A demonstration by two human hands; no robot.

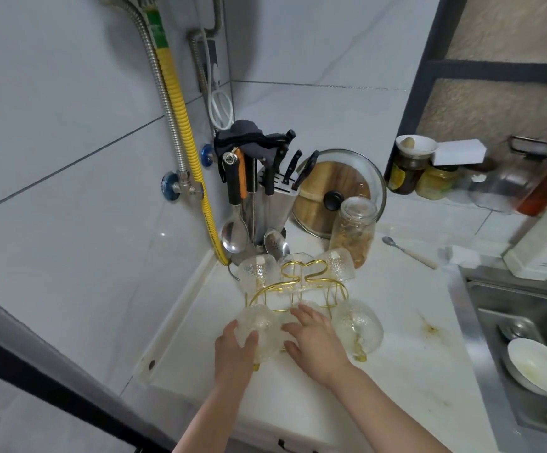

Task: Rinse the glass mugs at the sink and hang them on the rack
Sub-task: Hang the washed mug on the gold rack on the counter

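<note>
L hand [233, 351] is gripping a glass mug [259, 325] at the gold rack's [298, 289] 7 o'clock corner, thumb and fingers curled round the bowl. R hand [314, 341] is resting w/ fingers spread and relaxed at the rack's near side, 6 o'clock, clasping nothing that I can make out.

Risks, as I judge them: the mug is prob. wet and slick, so it could be slipping out of the L hand before the handle is catching a hook. The wire rack is light and loaded, so a push while hanging could be tipping it and knocking mugs together; glass on glass chips.

Count: 5 mugs showing approx., 3 along the far side, 1 in hand, 1 at 4 o'clock [359, 325]; a 6th between the hands is too unclear to tell. 1 rack. 1 sink [494, 308] at 3 o'clock, w/ 1 white bowl [537, 366] in it.
</note>
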